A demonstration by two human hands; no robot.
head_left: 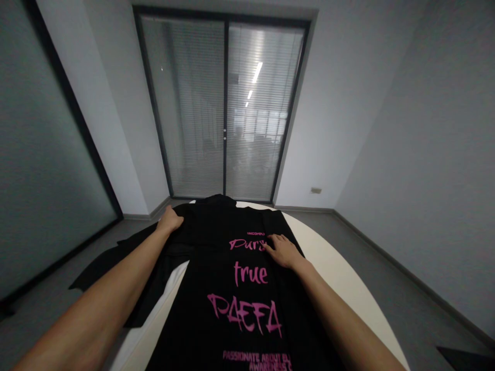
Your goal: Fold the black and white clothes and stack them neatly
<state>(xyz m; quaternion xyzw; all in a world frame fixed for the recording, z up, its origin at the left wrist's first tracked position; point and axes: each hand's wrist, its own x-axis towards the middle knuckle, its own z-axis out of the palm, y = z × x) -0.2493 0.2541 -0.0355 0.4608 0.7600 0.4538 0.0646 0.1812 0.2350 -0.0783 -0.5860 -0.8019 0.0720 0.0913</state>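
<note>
A black shirt [220, 247] with pink lettering down its front lies spread on a white table [336, 263]. At the far left part of the shirt, my left hand [170, 220] is closed on the dark cloth, its fingertips partly hidden. My right hand [284, 250] rests palm down on the right side, its fingers stretched over the end of the upper lettering. On the left, a loose black part of the garment [104, 265] spreads past the table's edge. The right side looks folded inward, since the print is cut off there.
Beyond the table stands a dark-framed glass door [224, 108] with blinds. Plain walls rise on both sides, and a small wall socket [316, 190] sits low at the back right. Grey floor [371, 242] runs around the table. A dark object [466, 358] lies at the lower right.
</note>
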